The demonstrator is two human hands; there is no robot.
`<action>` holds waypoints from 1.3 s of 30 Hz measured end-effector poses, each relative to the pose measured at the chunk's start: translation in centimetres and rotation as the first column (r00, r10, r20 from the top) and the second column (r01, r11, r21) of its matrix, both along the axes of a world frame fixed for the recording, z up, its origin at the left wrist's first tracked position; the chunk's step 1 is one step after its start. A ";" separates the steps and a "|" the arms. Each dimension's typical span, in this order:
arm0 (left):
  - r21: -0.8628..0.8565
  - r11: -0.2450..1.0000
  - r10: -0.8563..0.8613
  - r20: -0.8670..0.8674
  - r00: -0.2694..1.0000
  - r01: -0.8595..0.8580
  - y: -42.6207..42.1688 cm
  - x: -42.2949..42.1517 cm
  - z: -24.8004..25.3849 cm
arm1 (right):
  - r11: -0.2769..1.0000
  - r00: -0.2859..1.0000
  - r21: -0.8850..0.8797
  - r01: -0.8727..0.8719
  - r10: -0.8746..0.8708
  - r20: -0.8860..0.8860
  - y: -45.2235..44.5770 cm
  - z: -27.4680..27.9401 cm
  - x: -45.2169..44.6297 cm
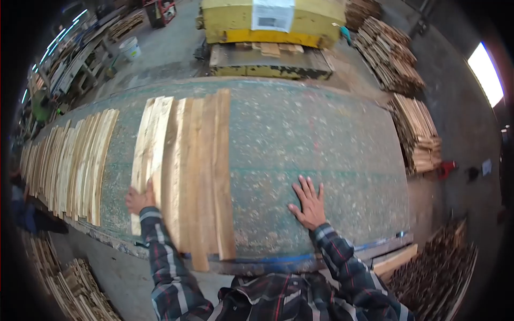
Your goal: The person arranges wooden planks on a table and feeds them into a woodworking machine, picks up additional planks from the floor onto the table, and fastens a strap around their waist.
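A group of long, light wooden slats (195,160) lies side by side on the worn green table (267,214), some ends jutting past its near edge. My left hand (140,200) is at the group's left side, its fingers bent over the edge of the outermost pale slat (143,144) and its thumb pointing away from me. The fingertips are partly hidden. To the right of the group, my right hand (308,205) rests flat on the tabletop, fingers spread, holding nothing.
Another row of slats (75,166) covers the table's left end. A yellow machine block (230,24) stands beyond the far edge. Wood stacks (417,131) rise at the right, with more bundles (436,273) near right and lower left (80,289). Someone's dark clothing (32,214) shows far left.
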State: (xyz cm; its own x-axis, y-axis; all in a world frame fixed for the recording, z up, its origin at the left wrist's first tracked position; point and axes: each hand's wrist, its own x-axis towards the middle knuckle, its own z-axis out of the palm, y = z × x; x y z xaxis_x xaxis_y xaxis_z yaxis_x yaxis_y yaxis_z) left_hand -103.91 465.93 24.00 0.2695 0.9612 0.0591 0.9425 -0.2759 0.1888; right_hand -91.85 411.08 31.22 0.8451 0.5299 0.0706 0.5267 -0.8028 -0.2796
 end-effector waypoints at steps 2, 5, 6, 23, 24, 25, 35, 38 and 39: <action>0.112 0.993 -0.027 -0.011 1.000 0.028 -4.9 3.4 -1.2 | 0.997 0.999 0.082 -0.015 0.017 -0.029 -0.7 -0.4 0.1; 0.083 0.989 -0.127 0.050 0.991 0.122 -15.2 7.3 1.8 | 0.934 0.989 0.347 0.085 -0.035 -0.146 -1.2 -1.7 0.2; 0.110 0.982 -0.157 0.057 0.986 0.151 -18.4 8.2 2.1 | 0.947 0.992 0.310 0.085 -0.052 -0.113 -1.0 -2.5 -0.6; 0.073 -0.043 -0.984 0.170 -0.055 0.996 -42.0 -6.1 5.3 | 0.970 0.981 0.175 0.171 -0.150 -0.126 -11.0 1.8 -14.6; 0.076 -0.065 -0.981 0.176 -0.077 0.995 -42.4 -5.9 5.1 | 0.963 0.979 0.199 0.180 -0.156 -0.131 -11.0 1.6 -14.5; 0.076 -0.039 -0.968 0.243 -0.057 0.996 -42.5 -5.8 4.9 | 0.955 0.977 0.226 0.192 -0.163 -0.137 -11.0 1.4 -14.4; 0.283 0.090 -0.996 0.021 0.087 0.955 -43.8 -2.0 2.5 | 0.887 0.931 0.289 0.360 -0.324 -0.165 -9.8 -1.1 -11.1; 0.242 0.098 -0.989 0.136 0.066 0.965 -41.6 -2.6 5.4 | 0.923 0.944 0.202 0.329 -0.321 -0.072 -9.9 0.3 -10.6; 0.209 0.168 -0.979 0.150 0.138 0.963 -40.3 -3.3 6.8 | 0.934 0.949 0.164 0.316 -0.309 -0.066 -10.1 0.6 -10.6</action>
State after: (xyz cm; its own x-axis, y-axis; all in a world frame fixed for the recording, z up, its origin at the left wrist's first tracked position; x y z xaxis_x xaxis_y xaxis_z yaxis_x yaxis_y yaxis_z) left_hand -107.22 425.66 30.84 0.9496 -0.0957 0.2983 -0.1790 -0.9473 0.2658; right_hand -102.49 400.93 31.85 0.9700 0.2214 0.1004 0.2428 -0.8635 -0.4421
